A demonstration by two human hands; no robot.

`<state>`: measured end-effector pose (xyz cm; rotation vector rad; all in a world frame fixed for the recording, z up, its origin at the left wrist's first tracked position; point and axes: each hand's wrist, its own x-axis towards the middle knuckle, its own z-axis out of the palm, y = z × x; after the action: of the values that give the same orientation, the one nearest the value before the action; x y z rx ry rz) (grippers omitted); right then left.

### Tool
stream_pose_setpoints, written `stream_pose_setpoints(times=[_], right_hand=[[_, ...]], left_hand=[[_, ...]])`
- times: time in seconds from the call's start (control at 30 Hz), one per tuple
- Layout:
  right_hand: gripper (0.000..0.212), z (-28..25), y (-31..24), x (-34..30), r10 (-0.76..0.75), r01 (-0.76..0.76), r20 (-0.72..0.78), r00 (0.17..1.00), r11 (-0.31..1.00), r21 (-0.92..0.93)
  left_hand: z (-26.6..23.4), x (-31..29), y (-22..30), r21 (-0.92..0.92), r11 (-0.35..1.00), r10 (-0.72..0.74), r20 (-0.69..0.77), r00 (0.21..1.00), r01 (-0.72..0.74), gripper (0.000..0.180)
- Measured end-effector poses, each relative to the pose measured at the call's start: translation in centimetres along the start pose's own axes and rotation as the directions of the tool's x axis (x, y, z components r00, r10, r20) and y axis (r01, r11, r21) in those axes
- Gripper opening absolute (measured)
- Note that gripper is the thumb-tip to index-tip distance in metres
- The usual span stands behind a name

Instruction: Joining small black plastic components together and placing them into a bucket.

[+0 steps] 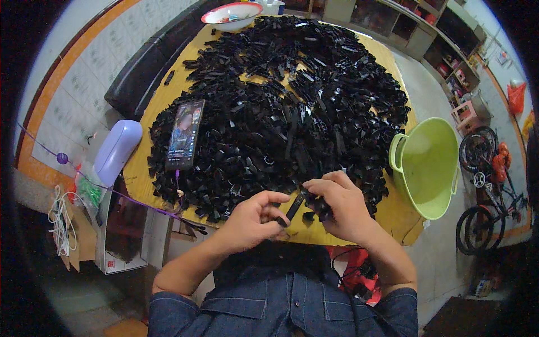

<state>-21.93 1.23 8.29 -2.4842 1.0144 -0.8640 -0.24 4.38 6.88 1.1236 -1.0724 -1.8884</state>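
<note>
Near the table's front edge, a narrow black plastic strip [295, 206] slants between my two hands. My left hand [250, 223] is closed, thumb against fingers, with a small dark bit at its fingertips beside the strip's lower end. The thumb and fingers of my right hand [343, 206] pinch at the strip's upper end. More dark pieces show under its curled fingers, partly hidden. A broad heap of glossy black plastic pieces [252, 135] covers most of the yellow table [393, 224], right up to both hands.
A phone [185, 133] with its screen lit lies on the heap at left, a purple cable [140, 209] running from it. At the right edge stands a green handled basin [429, 168]; a red-rimmed bowl [232, 16] sits at the far left. A bicycle [488, 191] is beyond the basin.
</note>
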Motion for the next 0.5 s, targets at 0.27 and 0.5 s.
stream_pose_setpoints(times=[0.27,0.5], right_hand=[[0.055,-0.2,-1.4,-0.1,-0.166,0.149,0.055,0.985,0.961,0.233],[0.055,0.6,-1.5,-1.6,-0.121,0.078,0.073,0.990,0.899,0.431]], left_hand=[[0.3,0.8,0.9,0.466,0.874,0.053,0.193,0.980,-0.139,0.039],[-0.1,0.5,1.2,0.030,1.000,-0.002,0.111,0.994,-0.001,0.036]])
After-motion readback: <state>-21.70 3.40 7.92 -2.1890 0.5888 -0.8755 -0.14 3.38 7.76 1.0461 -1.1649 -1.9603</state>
